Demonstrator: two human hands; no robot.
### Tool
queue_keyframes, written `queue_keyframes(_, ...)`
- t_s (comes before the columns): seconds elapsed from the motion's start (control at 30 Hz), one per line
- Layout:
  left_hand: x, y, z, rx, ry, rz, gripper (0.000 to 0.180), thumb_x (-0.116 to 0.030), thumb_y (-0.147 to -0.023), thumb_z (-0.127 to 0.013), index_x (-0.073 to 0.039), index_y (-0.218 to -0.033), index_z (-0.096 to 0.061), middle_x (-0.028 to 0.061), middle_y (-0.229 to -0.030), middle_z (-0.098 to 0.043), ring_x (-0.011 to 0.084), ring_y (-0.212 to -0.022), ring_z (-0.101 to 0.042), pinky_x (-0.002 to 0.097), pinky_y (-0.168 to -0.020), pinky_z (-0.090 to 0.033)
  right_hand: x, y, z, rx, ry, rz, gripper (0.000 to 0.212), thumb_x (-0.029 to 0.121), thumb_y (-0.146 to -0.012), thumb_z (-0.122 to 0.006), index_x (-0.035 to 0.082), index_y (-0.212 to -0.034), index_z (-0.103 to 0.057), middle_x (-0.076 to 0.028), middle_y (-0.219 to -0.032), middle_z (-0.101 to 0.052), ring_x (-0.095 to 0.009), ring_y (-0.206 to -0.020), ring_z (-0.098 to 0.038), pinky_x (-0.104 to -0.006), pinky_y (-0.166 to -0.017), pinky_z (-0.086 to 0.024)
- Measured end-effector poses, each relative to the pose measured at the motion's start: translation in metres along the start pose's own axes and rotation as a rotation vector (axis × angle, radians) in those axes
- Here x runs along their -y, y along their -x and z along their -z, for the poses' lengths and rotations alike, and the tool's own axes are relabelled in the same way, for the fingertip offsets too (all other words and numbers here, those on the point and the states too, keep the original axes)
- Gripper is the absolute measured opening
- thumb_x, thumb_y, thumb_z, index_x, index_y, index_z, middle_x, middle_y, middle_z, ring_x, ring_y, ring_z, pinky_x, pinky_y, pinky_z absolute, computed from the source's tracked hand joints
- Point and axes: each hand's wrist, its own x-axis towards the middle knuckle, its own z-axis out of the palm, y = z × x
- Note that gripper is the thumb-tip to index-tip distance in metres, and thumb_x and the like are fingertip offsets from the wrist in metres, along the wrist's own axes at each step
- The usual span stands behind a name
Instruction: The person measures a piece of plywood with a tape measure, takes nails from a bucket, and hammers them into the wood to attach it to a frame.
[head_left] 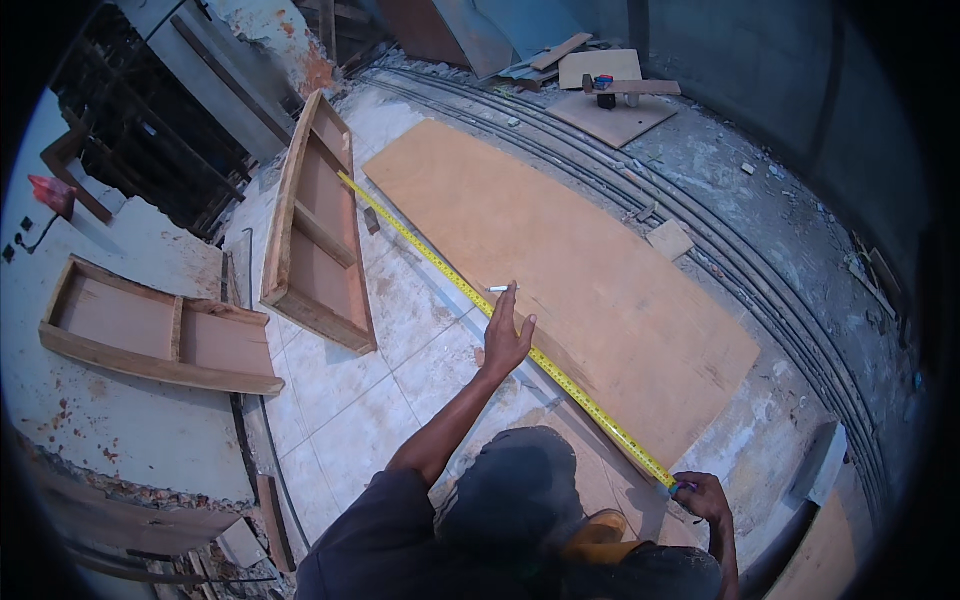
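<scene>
A: Head view, the only one. Where is the tape?
B: The long, thin yellow measuring tape point(600, 412) runs diagonally from lower right to upper left of the frame, along the near long edge of the flat, tan, rectangular wooden board point(570, 290). Long axes roughly parallel.
A: Far end?
B: Upper left, at the right side of the pale-brown timber frame with recessed panels point(325, 235). Hooked there or merely overlapping in sight: cannot tell.
A: Grip?
B: Right hand point(703, 497), lower right: fingers curled round the small dark-and-teal tape case point(683, 489); the tape leads away toward upper left. Left hand point(508, 340), centre: fingers extended, hand across the tape, contact likely. A slim white stick point(498, 289) shows at its fingertips; pinched or only lying there, cannot tell.
A: Key relation?
B: Judgement: the tape's line against that board edge. The left hand is nearer the tape's middle; the right sits at its lower-right end.
A: Writing?
B: Fine dark graduations along the tape, figures too small to read. Case mostly covered by fingers, no legible label. None made out on the board.
</scene>
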Motion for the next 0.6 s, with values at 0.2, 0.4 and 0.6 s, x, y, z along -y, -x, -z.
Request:
queue_keyframes(0.2,0.045,0.006,-0.026,0.18,-0.183,-0.245,0.075,-0.019,-0.084,-0.067,0.0,-0.148,-0.031,0.0225,-0.142,-0.046,0.0359,-0.119,-0.053,0.0438,-0.095,-0.042,0.022,0.03,0.012,0.009,0.093,0.06,0.041,0.025,-0.073,-0.075,0.006,-0.109,-0.072,-0.016,-0.096,-0.071,-0.023,-0.087,-0.069,-0.034,-0.08,-0.053)
queue_keyframes(0.4,0.057,-0.014,-0.014,0.402,-0.286,-0.189,0.067,-0.034,-0.086,-0.065,-0.01,-0.143,-0.041,0.0154,-0.133,-0.055,0.0315,-0.103,-0.063,0.0427,-0.084,-0.049,0.011,0.045,0.021,0.035,-0.033,-0.023,0.038,0.018,-0.074,-0.075,0.003,-0.109,-0.072,-0.015,-0.092,-0.071,-0.02,-0.085,-0.068,-0.0316,-0.077,-0.053)
queue_keyframes(0.6,0.073,-0.04,-0.018,0.299,-0.217,-0.176,0.055,-0.037,-0.086,-0.066,-0.012,-0.134,-0.053,0.013,-0.123,-0.062,0.0324,-0.097,-0.066,0.0452,-0.077,-0.053,-0.001,0.059,0.02,0.092,-0.228,-0.123,0.035,0.008,-0.076,-0.075,-0.002,-0.109,-0.07,-0.012,-0.092,-0.069,-0.017,-0.083,-0.066,-0.0305,-0.075,-0.053)
